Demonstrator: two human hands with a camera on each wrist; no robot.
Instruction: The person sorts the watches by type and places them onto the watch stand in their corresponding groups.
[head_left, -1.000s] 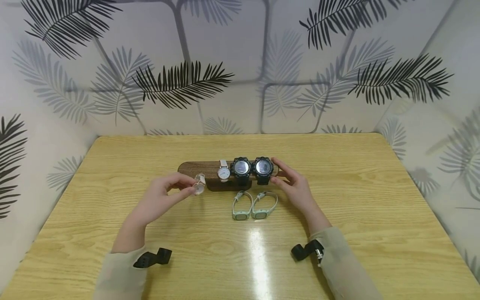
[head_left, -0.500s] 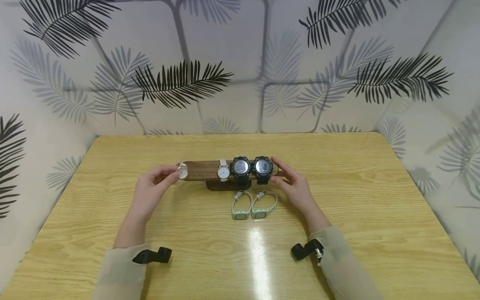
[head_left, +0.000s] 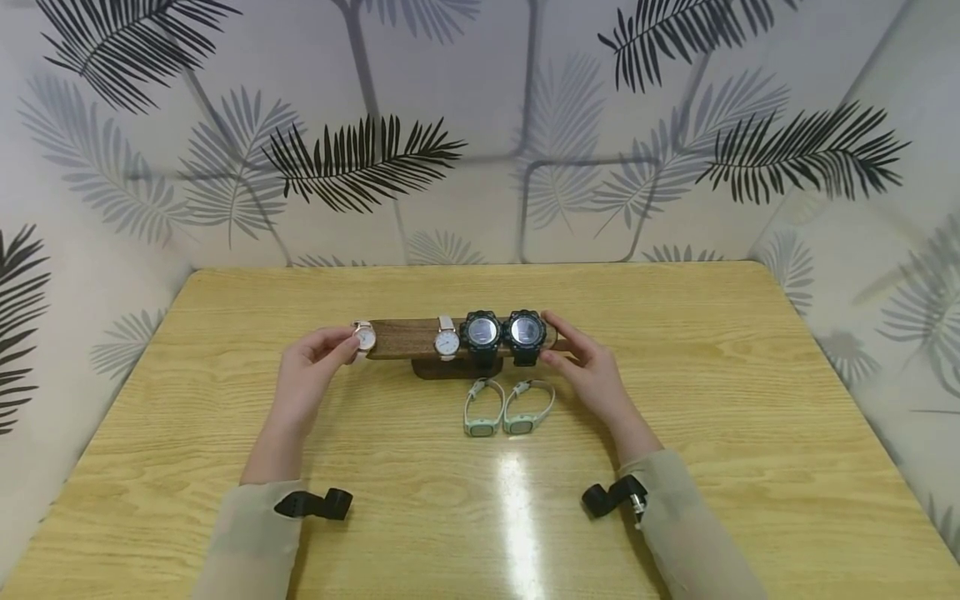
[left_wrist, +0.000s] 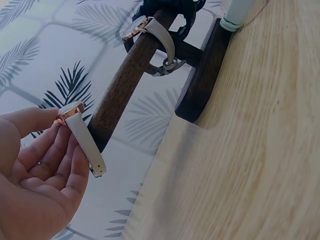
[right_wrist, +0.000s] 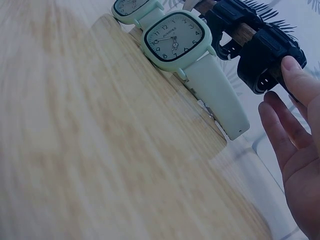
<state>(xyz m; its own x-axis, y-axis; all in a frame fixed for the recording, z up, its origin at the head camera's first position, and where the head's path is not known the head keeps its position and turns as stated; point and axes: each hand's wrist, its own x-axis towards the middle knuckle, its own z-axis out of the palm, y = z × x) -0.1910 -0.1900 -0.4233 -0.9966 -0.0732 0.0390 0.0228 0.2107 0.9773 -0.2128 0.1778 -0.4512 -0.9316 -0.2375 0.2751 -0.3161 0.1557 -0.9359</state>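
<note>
My left hand point(head_left: 306, 371) pinches a watch with a white strap and rose-gold case point(head_left: 365, 337) between thumb and fingers. That watch is right at the left end of the dark wooden watch stand point(head_left: 405, 340); in the left wrist view its strap point(left_wrist: 86, 140) overlaps the bar's tip. Thumb and fingers of my right hand point(head_left: 592, 375) hold the stand's right end, close against the outer black digital watch point(head_left: 526, 332). Another black watch point(head_left: 481, 332) sits beside it on the bar. To its left is a second white-strapped watch point(head_left: 447, 343), with bare bar beyond.
Two mint-green watches point(head_left: 482, 428) point(head_left: 520, 424) stand on the wooden table point(head_left: 420, 500), in front of the stand's base point(head_left: 453, 368). Behind the table's far edge rises a leaf-patterned backdrop point(head_left: 480, 208). A small black wrist camera point(head_left: 330, 504) is on the left sleeve.
My left hand has carried the white-strapped watch from in front of the bar leftward and back to its left end, and shifted slightly since. The right hand has stayed in place.
</note>
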